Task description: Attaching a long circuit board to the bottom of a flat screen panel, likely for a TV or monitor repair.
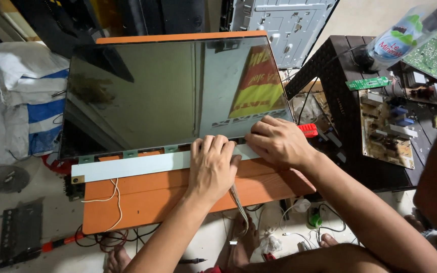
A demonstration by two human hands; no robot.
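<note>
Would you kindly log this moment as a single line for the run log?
left hand: flat on white strip | right hand: pressing display panel lower edge | panel lies on orange board | circuit boards on dark table

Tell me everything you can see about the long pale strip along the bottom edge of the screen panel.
The pale strip is a long, flat, narrow band, whitish grey, looking like thin metal or plastic. It lies flat on the orange wooden board, running along the near edge of the dark glossy panel, joined to it by small green tabs. Its left end shows a small tan tip. The left hand and right hand both press on its right part, hiding that end.
</note>
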